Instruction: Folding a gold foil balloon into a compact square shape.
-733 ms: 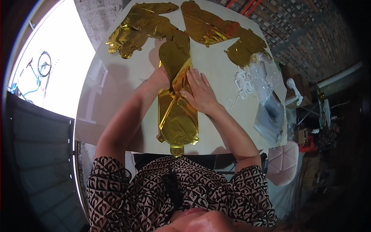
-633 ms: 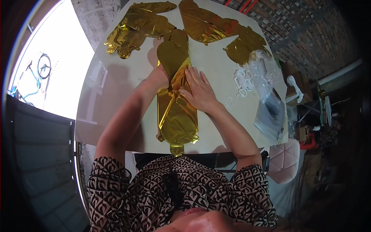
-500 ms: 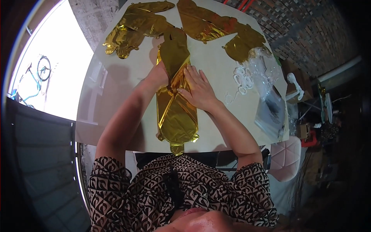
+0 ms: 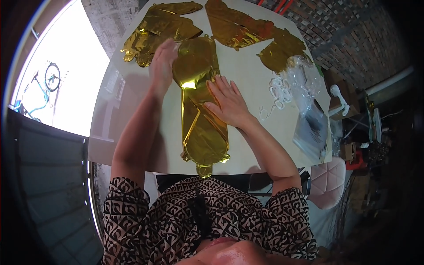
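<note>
A deflated gold foil balloon (image 4: 205, 137), folded into a long strip, lies in front of me on the pale table (image 4: 251, 145). Its rounded near end has a small tab close to the table's front edge. My right hand (image 4: 227, 101) rests flat on the strip's right side, fingers stretched out. Beside the strip's upper left edge is my left hand (image 4: 162, 66), fingers extended and holding nothing; whether it touches the foil I cannot tell. A bright reflection shows on the foil between my hands.
More flat gold foil balloons lie at the far left (image 4: 154, 31) and far right (image 4: 256, 33). On the right are a coil of white ribbon (image 4: 279, 90), crumpled clear plastic (image 4: 300, 75) and a clear plastic packet (image 4: 311, 130). A pale padded chair (image 4: 327, 183) stands beyond the table's right edge.
My left hand has let go of the foil and moved up and left. The upper part, bunched and twisted before, now lies flatter and wider. My right hand has hardly moved.
</note>
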`<state>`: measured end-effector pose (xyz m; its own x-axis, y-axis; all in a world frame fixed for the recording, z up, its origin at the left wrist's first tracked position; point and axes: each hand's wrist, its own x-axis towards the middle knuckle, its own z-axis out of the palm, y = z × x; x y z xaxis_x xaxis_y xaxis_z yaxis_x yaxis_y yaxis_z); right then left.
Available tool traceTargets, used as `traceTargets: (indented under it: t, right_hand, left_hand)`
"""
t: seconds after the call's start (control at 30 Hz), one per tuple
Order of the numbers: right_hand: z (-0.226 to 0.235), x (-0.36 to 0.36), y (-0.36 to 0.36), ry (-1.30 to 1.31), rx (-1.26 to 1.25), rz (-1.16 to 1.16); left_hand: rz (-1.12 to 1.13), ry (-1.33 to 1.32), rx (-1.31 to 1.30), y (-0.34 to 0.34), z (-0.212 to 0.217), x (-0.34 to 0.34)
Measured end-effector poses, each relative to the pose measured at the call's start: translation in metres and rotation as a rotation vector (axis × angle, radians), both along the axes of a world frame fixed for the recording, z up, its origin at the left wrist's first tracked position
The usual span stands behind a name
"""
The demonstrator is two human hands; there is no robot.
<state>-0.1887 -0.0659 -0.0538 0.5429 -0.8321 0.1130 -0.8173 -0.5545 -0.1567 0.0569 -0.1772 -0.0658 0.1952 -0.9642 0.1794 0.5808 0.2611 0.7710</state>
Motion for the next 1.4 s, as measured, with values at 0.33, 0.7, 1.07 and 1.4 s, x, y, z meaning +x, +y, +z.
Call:
traceTargets:
  t: [0.33,0.7,1.07,1.4]
  right_hand:
    - [0.001,0.001,0.004,0.019,-0.009,-0.013]
    - [0.008,-0.006,0.012,-0.006,-0.015,0.041]
    - [0.052,-0.029,0.149,-0.02,0.275,0.221]
    - [0.033,-0.014,-0.07,-0.281,-0.002,0.049]
  left_hand:
    - [0.117,-1.919,-0.728,0.012,0.004,-0.058]
    - [-0.121,-1.908,-0.537,0.007,0.002,-0.062]
    - [-0.157,-1.875,-0.511,0.007,-0.003,-0.06]
    - [-0.042,-1.771,-0.556,0.007,-0.004,-0.059]
